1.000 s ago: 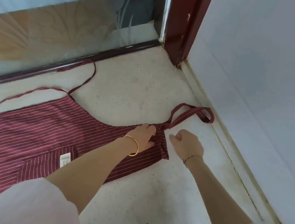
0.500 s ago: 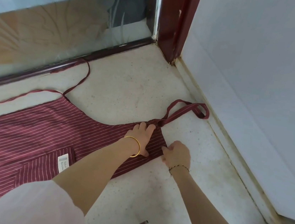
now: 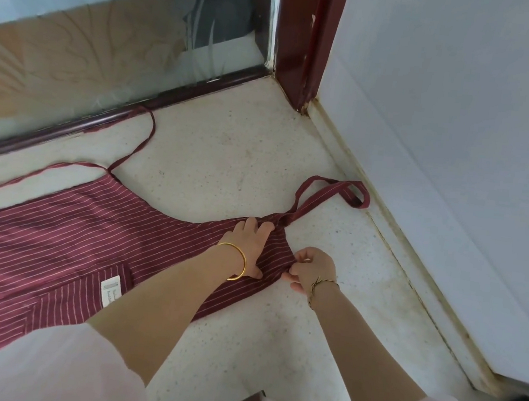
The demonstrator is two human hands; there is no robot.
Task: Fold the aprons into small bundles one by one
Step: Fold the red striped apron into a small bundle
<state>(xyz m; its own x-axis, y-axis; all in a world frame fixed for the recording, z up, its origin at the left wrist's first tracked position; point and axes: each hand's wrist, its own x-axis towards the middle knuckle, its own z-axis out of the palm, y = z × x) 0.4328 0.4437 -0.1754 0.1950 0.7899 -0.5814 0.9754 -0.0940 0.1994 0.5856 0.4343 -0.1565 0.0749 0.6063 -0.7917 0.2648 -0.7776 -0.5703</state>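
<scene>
One apron point(image 3: 68, 243) in sight: maroon with thin pale stripes, spread flat on the speckled floor point(image 3: 227, 162). Its bib end points toward the floor's corner, where the white wall point(image 3: 447, 139) meets the dark red door frame point(image 3: 304, 38).

Neck loop point(image 3: 334, 192) lies slack just beside the floor's wall-side edge. One waist tie point(image 3: 136, 151) trails off toward the glass door's sill.

Left hand point(image 3: 251, 245), gold bangle point(image 3: 237, 262) at the wrist: palm down on the bib, fingers straight, pressing the cloth flat. No grip taken there.

Right hand point(image 3: 313, 268): narrow grip, fingers curled and pinching the bib's top hem at its near corner.

Handling, as I judge it:
- Thin woven cloth, light and limp; it should crease easily and hold no shape of its own.
- Not slippery on this floor, nothing fragile.
- Loose straps are the nuisance. They want tucking inside before any fold, or the bundle will trail them.
- Best holds look to be the hems and corners, one hand pinning while the other lifts.

Writing: a white sewn label point(image 3: 111, 293) at the pocket's point(image 3: 77, 304) upper corner carries faint print, too small to read. No brand made out.
</scene>
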